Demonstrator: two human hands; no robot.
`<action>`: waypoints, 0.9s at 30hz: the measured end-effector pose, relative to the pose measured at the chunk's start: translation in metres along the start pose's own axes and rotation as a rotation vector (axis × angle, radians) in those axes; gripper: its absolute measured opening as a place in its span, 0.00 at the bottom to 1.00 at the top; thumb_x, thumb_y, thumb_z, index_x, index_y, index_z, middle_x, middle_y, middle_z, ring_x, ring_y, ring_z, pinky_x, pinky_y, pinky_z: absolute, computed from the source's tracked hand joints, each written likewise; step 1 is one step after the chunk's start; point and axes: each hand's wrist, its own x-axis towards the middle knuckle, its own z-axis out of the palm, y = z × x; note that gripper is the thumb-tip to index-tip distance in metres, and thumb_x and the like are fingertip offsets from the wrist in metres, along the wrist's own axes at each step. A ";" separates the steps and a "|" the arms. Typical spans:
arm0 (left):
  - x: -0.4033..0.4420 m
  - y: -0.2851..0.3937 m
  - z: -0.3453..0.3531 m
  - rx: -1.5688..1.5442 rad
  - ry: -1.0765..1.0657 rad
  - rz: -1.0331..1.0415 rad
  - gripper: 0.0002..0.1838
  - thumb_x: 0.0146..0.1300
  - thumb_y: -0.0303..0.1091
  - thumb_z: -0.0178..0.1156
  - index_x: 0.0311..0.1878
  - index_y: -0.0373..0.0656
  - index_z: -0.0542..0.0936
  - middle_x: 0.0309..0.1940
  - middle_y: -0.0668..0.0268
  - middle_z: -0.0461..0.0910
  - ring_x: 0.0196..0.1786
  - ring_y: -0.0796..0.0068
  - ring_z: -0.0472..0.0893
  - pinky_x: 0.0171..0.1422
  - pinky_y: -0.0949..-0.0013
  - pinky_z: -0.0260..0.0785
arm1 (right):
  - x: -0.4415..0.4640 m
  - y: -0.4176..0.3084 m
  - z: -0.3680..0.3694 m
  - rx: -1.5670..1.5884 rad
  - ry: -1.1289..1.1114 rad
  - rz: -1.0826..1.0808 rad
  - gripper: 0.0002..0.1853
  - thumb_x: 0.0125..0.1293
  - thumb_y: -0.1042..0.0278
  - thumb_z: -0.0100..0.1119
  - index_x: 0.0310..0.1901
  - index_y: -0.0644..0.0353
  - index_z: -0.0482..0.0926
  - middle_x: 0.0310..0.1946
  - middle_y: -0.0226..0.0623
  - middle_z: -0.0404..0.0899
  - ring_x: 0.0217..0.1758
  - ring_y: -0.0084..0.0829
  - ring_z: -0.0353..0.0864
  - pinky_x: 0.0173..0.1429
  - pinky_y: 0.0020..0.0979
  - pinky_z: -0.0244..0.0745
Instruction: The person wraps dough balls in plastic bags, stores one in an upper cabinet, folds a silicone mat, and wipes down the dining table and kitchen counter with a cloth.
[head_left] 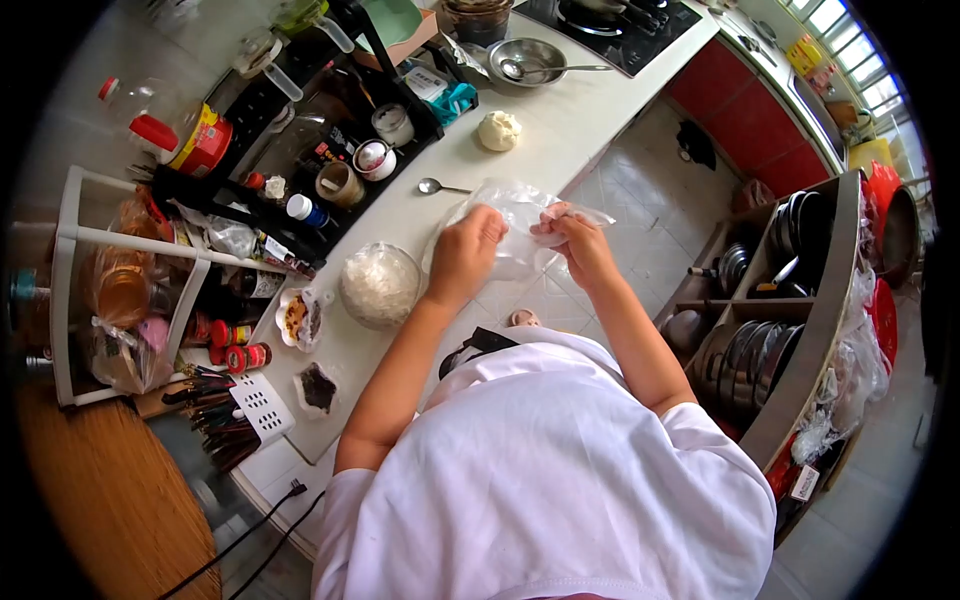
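In the head view, our left hand is closed on the clear bag, and our right hand pinches its other side. The bag is spread over the near edge of the counter. To do this well, we should probably pull softly and evenly, so that it does not tear. The bottle and the jar have coloured labels, but their writing is too small for us to read.

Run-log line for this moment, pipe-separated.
left hand: gripping clear plastic bag | right hand: pinching same bag | pale dough-like lump: on counter | small spoon: on counter
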 end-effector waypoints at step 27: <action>0.032 -0.024 -0.018 0.503 -0.141 -0.005 0.09 0.51 0.34 0.66 0.25 0.37 0.82 0.19 0.61 0.79 0.27 0.68 0.81 0.32 0.65 0.71 | 0.026 -0.014 0.015 -0.463 -0.077 -0.589 0.20 0.41 0.88 0.39 0.28 0.61 0.82 0.30 0.32 0.71 0.34 0.26 0.69 0.41 0.24 0.65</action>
